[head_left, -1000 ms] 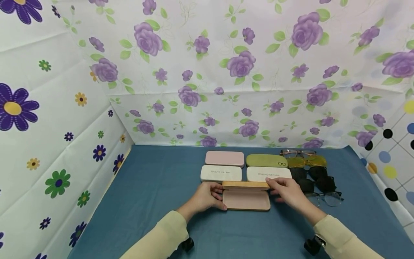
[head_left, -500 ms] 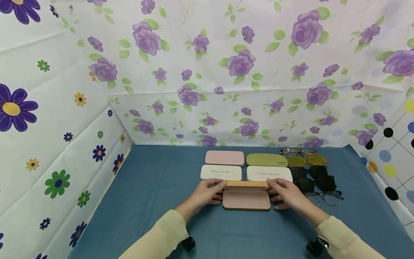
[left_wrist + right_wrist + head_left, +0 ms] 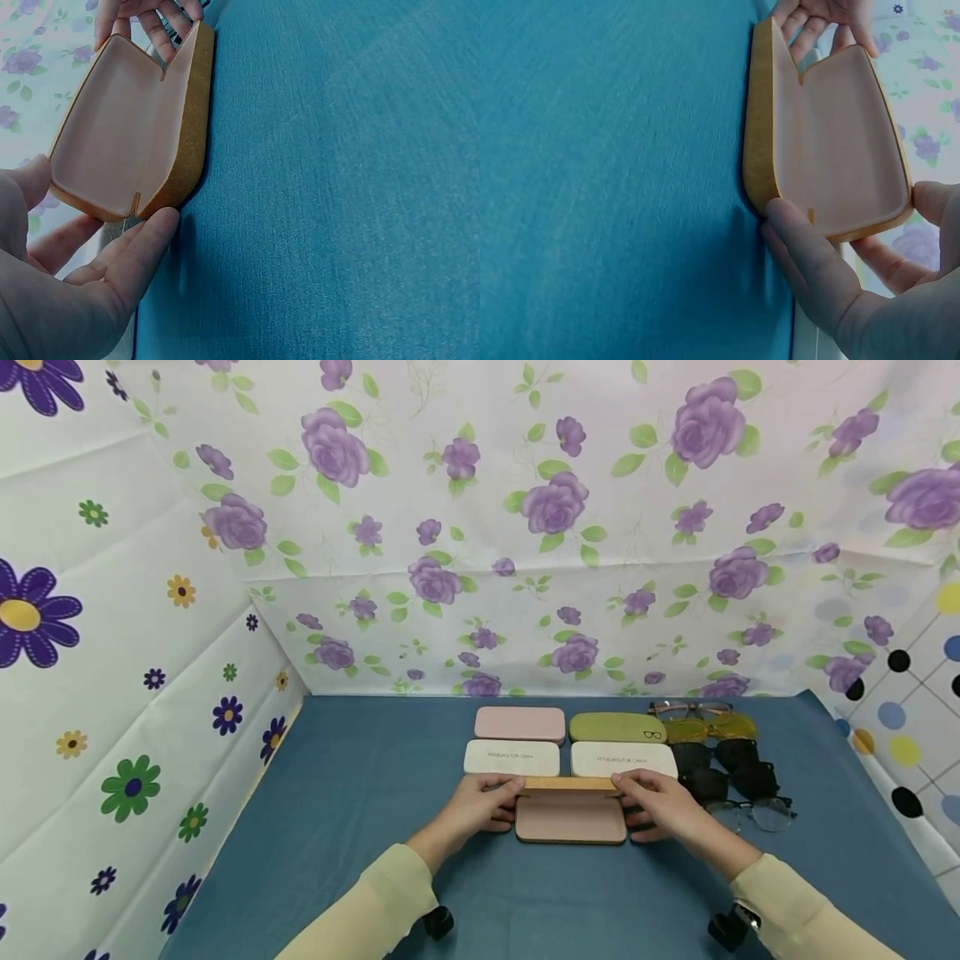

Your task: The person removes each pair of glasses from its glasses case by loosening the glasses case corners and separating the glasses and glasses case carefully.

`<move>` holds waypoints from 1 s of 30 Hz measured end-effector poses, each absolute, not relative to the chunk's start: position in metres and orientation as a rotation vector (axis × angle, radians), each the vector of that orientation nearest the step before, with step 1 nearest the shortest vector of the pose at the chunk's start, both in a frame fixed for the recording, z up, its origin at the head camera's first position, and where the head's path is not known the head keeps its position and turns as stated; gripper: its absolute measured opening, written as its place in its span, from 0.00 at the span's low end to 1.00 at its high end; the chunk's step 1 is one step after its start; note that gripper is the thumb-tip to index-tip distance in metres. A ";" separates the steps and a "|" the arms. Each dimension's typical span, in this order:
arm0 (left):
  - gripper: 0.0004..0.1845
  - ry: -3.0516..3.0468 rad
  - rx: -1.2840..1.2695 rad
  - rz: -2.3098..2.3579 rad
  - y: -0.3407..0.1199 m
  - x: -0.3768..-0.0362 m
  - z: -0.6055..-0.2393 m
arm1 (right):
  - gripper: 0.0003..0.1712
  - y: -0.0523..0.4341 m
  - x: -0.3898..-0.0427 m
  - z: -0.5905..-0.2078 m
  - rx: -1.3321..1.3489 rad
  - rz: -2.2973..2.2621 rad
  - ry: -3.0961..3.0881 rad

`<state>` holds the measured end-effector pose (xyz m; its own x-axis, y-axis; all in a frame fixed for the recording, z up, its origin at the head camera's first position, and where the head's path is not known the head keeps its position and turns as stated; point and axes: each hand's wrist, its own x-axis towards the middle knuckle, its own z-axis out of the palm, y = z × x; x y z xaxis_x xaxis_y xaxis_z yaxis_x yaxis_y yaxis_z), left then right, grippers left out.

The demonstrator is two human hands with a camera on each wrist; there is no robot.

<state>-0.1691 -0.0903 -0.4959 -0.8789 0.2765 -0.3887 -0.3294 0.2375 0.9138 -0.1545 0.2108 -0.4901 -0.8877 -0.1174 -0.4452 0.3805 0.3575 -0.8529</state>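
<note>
An open glasses case [image 3: 570, 821], tan outside with a pink lining, lies on the blue tablecloth [image 3: 360, 793], its lid standing up along the far side. My left hand [image 3: 480, 806] grips its left end, thumb on the lid's corner and fingers by the base. My right hand [image 3: 660, 806] grips the right end the same way. The left wrist view shows the empty case [image 3: 127, 135] between my left hand [image 3: 75, 285] and the right hand's fingers [image 3: 150, 19]. In the right wrist view the case [image 3: 832, 142] sits between my right hand [image 3: 855, 292] and the left fingers [image 3: 817, 19].
Behind the open case lie closed cases: pink [image 3: 520, 724], green [image 3: 617, 727] and two white ones [image 3: 512, 757] [image 3: 623, 759]. Several pairs of glasses and sunglasses [image 3: 723, 760] are lined up at the right. Floral sheets wall in the left, back and right sides.
My left hand has slid from the base's left edge up to the lid's left corner. My right hand has closed in round the right end. The case stays in place.
</note>
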 end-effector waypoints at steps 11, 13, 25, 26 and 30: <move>0.27 2.032 -0.040 1.696 -0.092 -0.170 -0.496 | 0.41 0.213 -0.149 -0.495 0.212 -1.666 2.122; 0.27 2.027 -0.045 1.698 -0.092 -0.170 -0.495 | 0.41 0.214 -0.149 -0.496 0.211 -1.676 2.099; 0.28 2.002 -0.048 1.692 -0.093 -0.169 -0.492 | 0.40 0.217 -0.151 -0.499 0.251 -1.678 2.040; 0.28 2.001 -0.046 1.690 -0.094 -0.170 -0.492 | 0.39 0.218 -0.151 -0.499 0.257 -1.682 2.038; 0.29 1.987 -0.019 1.687 -0.095 -0.171 -0.494 | 0.39 0.218 -0.150 -0.499 0.234 -1.686 2.035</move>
<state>-0.1707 -0.0952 -0.4936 -0.8604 0.3197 -0.3970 -0.3399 0.2205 0.9142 -0.1500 0.2184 -0.4993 -0.8682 -0.1709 -0.4659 0.4260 0.2247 -0.8764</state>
